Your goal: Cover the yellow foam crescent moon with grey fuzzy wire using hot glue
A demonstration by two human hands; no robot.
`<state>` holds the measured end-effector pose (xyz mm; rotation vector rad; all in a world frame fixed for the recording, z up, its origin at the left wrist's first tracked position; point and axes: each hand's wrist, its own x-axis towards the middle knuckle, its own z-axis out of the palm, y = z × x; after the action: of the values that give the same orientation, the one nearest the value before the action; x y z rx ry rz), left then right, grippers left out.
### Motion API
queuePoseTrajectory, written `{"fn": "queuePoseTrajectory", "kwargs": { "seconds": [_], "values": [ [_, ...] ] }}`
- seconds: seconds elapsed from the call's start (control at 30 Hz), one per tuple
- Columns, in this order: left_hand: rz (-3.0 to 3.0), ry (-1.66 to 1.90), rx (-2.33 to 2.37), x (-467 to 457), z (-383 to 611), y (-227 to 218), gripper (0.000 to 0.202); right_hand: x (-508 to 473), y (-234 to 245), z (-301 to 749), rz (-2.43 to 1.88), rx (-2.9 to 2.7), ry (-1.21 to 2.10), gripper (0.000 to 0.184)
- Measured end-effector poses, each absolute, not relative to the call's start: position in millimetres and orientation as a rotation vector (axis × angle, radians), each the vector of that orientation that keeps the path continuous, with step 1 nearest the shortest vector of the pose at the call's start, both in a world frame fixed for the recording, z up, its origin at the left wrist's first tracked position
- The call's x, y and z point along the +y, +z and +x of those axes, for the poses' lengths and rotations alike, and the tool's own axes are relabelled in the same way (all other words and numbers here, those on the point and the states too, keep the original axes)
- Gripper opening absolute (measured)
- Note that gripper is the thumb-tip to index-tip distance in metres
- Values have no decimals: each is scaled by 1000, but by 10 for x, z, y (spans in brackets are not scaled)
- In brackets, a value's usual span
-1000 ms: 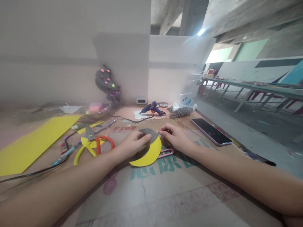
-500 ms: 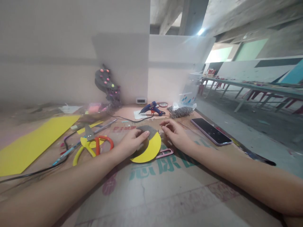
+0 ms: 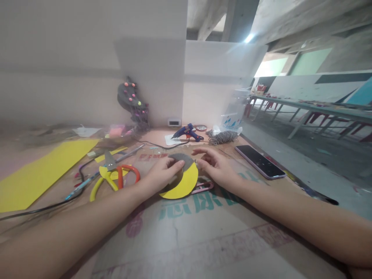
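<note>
A round disc (image 3: pixel 186 182), grey on its upper part with a yellow crescent below, rests on the printed cardboard. My left hand (image 3: pixel 167 172) grips its left side, thumb on top and fingers partly hidden. At the right edge of the disc, my right hand (image 3: pixel 217 166) has its fingers curled, with the thumb tip close against the rim. Whatever lies between those fingertips is too small to make out. A pink utility knife (image 3: pixel 203 187) lies partly under the disc's right side, below my right hand.
Orange-and-yellow-handled scissors (image 3: pixel 112 172), a pen (image 3: pixel 83 188) and yellow sheet (image 3: pixel 49 170) lie left. Behind the disc are a blue glue gun (image 3: pixel 187 132) and grey yarn (image 3: pixel 223 137). A phone (image 3: pixel 260 162) lies right. A dark decorated piece (image 3: pixel 130 100) stands by the wall.
My right hand has shifted slightly left, its thumb now closer to the disc's edge. My left hand and the disc stay nearly in place; the view has moved slightly.
</note>
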<state>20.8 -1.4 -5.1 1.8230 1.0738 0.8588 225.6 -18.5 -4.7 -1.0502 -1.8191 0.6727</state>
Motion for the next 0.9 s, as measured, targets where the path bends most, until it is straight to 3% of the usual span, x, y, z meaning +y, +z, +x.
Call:
{"fn": "queuePoseTrajectory", "kwargs": {
  "seconds": [0.4,0.73,0.9],
  "values": [
    [1937,815,1011,-50,196,-47,38,-166,-40,2247,-1098,-1947,751,10],
    [1964,819,977,-30,189,-79,38,-165,-21,2265,-1064,-1970,650,14],
    [1921,853,985,-48,203,-50,37,-173,-17,2257,-1122,-1853,723,26]
  ]
}}
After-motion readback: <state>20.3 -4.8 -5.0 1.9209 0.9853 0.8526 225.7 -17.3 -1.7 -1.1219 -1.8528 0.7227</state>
